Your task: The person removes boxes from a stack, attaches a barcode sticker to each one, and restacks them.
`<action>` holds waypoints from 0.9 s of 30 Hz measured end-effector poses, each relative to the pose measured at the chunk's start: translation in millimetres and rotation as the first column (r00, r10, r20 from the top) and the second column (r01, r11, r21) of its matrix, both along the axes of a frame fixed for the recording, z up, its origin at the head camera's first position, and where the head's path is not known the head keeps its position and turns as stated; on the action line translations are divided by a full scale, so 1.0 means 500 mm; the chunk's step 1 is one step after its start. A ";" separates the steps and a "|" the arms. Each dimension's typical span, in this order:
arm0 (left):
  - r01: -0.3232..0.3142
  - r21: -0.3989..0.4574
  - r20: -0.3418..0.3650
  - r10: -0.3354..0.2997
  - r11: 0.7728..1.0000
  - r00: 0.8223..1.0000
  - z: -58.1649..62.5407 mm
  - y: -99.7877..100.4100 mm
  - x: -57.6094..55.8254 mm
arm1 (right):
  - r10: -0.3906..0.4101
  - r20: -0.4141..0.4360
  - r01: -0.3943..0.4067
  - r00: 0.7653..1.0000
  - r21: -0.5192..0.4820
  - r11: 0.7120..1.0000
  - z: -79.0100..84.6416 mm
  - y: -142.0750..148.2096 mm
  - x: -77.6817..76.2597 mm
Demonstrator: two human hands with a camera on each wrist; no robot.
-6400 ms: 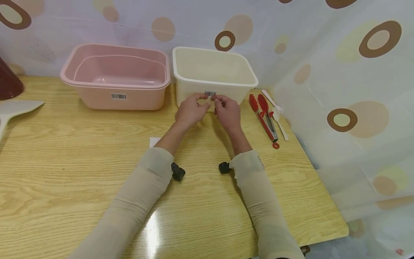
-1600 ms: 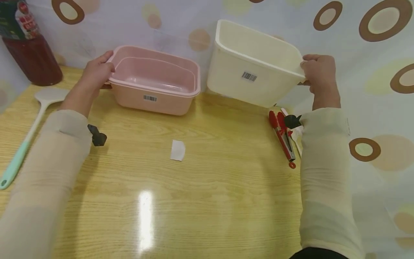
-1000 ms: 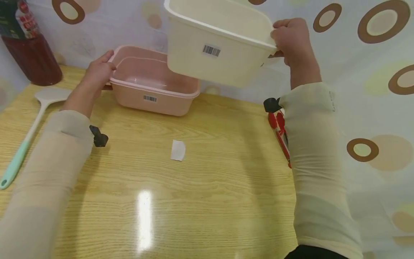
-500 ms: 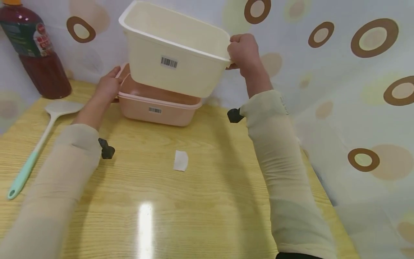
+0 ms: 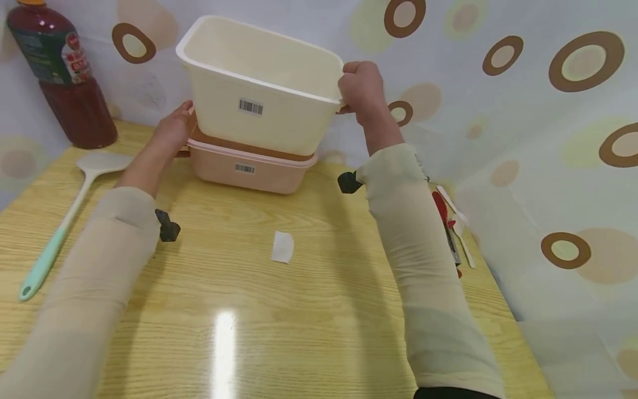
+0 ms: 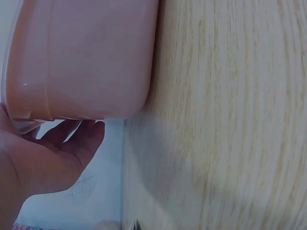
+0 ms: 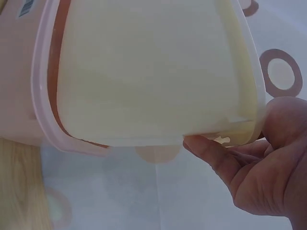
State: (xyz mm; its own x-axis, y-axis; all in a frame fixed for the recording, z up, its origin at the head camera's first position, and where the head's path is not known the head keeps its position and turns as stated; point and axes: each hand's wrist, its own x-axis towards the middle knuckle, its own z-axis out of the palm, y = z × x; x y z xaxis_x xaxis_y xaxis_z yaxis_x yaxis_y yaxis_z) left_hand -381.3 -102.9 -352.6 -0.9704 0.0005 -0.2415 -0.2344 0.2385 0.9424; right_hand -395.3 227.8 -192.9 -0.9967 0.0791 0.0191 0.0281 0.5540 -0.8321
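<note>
My right hand (image 5: pixel 363 91) grips the right-end rim of a cream plastic bin (image 5: pixel 219 100), thumb at the rim and fingers beneath it, as the right wrist view shows. The cream bin's lower part sits down inside the mouth of a pink plastic bin (image 5: pixel 269 180), tilted slightly with its left end higher. At the pink bin's left end, my left hand (image 5: pixel 171 132) holds the rim; in the left wrist view its fingers (image 6: pixel 86 139) curl under the edge beside the wall. Each bin carries a barcode label on its front. The pink bin's inside is mostly hidden.
On the left lie a spatula with a mint handle (image 5: pixel 45 260) and, behind it, a tall bottle of dark red liquid (image 5: pixel 80 108). A white paper scrap (image 5: pixel 282 247) lies mid-table. Red tongs (image 5: pixel 441 206), a white fork and spoon (image 5: pixel 467 249) lie right, partly behind the sleeve.
Earlier both hands were at the cream bin's label on the table. The right hand has since lifted that bin, carried it left and lowered it into the pink bin, which the left hand took hold of.
</note>
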 end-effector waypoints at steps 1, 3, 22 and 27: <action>-0.011 -0.002 0.000 0.011 1.000 1.000 0.000 0.002 -0.001 | 0.001 0.005 -0.001 1.000 0.012 1.000 -0.003 -0.004 0.000; -0.037 0.000 -0.012 0.037 0.999 0.999 -0.001 0.006 -0.001 | 0.003 0.022 -0.004 1.000 0.033 0.999 -0.010 -0.009 -0.002; -0.153 -0.063 -0.162 0.141 0.986 0.977 -0.019 0.022 -0.008 | -0.048 0.097 0.034 0.994 0.138 0.990 -0.141 -0.026 -0.022; -0.152 -0.017 -0.189 0.146 0.988 0.971 -0.024 0.020 -0.010 | -0.058 0.084 0.043 0.995 0.176 0.983 -0.157 -0.031 -0.022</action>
State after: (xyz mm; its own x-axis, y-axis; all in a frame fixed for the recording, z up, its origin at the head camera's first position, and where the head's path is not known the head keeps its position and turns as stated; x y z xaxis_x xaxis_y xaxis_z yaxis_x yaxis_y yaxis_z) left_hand -386.2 -92.7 -364.5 -0.9870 -0.1517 -0.0533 -0.0897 0.2443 0.9655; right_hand -406.4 212.2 -271.5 -0.9898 0.1328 -0.0512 0.1291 0.6857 -0.7164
